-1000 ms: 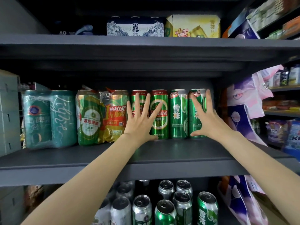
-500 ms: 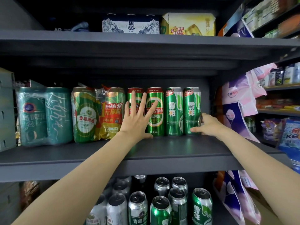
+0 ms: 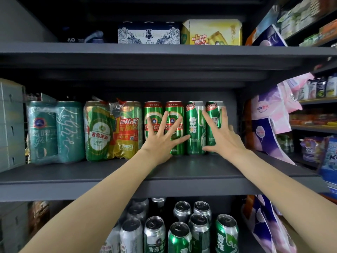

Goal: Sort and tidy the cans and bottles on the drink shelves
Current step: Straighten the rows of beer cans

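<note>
Dark grey metal shelf [image 3: 182,172]: four upright green beer cans [image 3: 195,128] were pressed by left hand [image 3: 162,141] and right hand [image 3: 221,139], fingers spread wide.

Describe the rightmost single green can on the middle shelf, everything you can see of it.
The rightmost can is a tall, slim, shiny metal can, green with white characters, a red band near its silver rim. It stands upright on the dark grey middle shelf, last in a row of four single cans, close beside a matching green can. The right hand lies spread over its front with straight fingers, hiding much of its label and base. Whether its top is opened cannot be seen.
</note>
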`<state>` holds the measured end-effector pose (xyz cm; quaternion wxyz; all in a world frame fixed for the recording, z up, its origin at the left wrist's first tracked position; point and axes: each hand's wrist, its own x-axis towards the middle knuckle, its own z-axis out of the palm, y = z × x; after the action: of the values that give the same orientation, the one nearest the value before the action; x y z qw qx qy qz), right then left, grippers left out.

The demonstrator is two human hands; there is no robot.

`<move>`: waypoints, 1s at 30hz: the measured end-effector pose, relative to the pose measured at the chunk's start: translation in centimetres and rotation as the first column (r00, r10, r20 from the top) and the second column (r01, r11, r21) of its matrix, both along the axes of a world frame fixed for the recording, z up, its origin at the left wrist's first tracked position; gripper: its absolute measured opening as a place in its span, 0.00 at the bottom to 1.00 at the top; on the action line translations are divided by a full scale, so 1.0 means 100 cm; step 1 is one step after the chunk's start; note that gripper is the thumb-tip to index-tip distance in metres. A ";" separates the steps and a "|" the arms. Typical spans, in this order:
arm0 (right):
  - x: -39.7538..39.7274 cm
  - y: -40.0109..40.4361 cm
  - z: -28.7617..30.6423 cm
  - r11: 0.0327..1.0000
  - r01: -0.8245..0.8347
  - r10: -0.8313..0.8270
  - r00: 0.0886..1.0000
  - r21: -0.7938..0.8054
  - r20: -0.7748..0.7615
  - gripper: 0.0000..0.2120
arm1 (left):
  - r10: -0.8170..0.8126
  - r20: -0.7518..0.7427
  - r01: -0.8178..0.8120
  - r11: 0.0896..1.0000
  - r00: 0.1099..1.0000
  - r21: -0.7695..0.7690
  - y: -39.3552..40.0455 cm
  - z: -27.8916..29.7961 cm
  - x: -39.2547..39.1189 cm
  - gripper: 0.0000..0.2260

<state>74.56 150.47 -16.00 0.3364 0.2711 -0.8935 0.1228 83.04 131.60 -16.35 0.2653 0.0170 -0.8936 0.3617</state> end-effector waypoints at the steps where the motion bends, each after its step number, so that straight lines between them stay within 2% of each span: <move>1: 0.000 0.000 0.000 1.000 0.004 -0.004 1.000 0.006 -0.004 0.54 | -0.003 0.002 0.003 1.000 1.000 -0.002 0.001 0.000 0.000 0.36; 5: 0.003 0.003 0.001 1.000 -0.026 0.026 0.999 0.006 0.044 0.54 | -0.039 0.038 0.037 0.998 0.999 0.051 -0.001 0.001 0.012 0.34; 7: 0.008 0.010 0.003 0.995 -0.087 0.091 0.990 -0.040 0.105 0.51 | -0.074 0.108 0.053 0.980 0.991 0.189 -0.003 0.001 0.025 0.33; 9: 0.021 0.022 0.002 0.965 -0.220 0.236 0.966 -0.145 0.106 0.49 | -0.169 0.111 0.115 0.918 0.979 0.379 -0.001 0.000 0.043 0.34; 11: 0.043 0.036 -0.010 0.920 -0.339 0.353 0.934 -0.199 0.044 0.45 | -0.279 -0.050 0.261 0.800 0.959 0.540 0.009 -0.006 0.069 0.33; 12: 0.057 0.043 -0.020 0.902 -0.382 0.391 0.920 -0.202 0.005 0.42 | -0.308 -0.200 0.366 0.724 0.930 0.585 0.014 -0.012 0.083 0.32; 14: 0.085 0.055 -0.046 0.855 -0.477 0.463 0.879 -0.203 -0.116 0.34 | -0.292 -0.517 0.575 0.599 0.805 0.557 0.024 -0.036 0.108 0.24; 15: 0.094 0.061 -0.061 0.834 -0.516 0.477 0.853 -0.195 -0.214 0.29 | -0.287 -0.623 0.651 0.575 0.728 0.495 0.029 -0.056 0.116 0.19; 16: 0.102 0.066 -0.077 0.827 -0.536 0.468 0.824 -0.172 -0.318 0.23 | -0.292 -0.685 0.689 0.593 0.667 0.417 0.034 -0.081 0.120 0.16; 19: 0.110 0.073 -0.120 0.835 -0.544 0.439 0.752 -0.086 -0.491 0.13 | -0.363 -0.699 0.684 0.687 0.616 0.247 0.045 -0.150 0.117 0.14; 22: 0.106 0.067 -0.152 0.849 -0.528 0.462 0.713 0.030 -0.527 0.08 | -0.476 -0.610 0.709 0.673 0.634 0.211 0.049 -0.178 0.103 0.15; 24: 0.099 0.058 -0.173 0.834 -0.548 0.509 0.720 0.065 -0.472 0.08 | -0.542 -0.409 0.659 0.714 0.734 0.235 0.046 -0.199 0.095 0.17; 25: 0.096 0.054 -0.184 0.833 -0.545 0.534 0.747 0.096 -0.397 0.11 | -0.517 -0.306 0.594 0.757 0.799 0.272 0.042 -0.212 0.090 0.18; 27: 0.085 0.044 -0.202 0.859 -0.487 0.505 0.857 0.157 -0.101 0.22 | -0.352 -0.184 0.397 0.822 0.918 0.409 0.030 -0.229 0.084 0.22; 28: 0.080 0.041 -0.208 0.873 -0.454 0.449 0.891 0.175 0.074 0.28 | -0.260 -0.143 0.296 0.825 0.955 0.481 0.024 -0.232 0.082 0.25; 30: 0.071 0.034 -0.213 0.887 -0.430 0.364 0.875 0.169 0.318 0.37 | -0.116 0.010 0.089 0.812 0.993 0.577 0.010 -0.230 0.080 0.32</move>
<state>81.68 153.90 -37.28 0.1406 0.4674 -0.8645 0.1200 91.06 132.58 -39.36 0.2469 0.0400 -0.9663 0.0606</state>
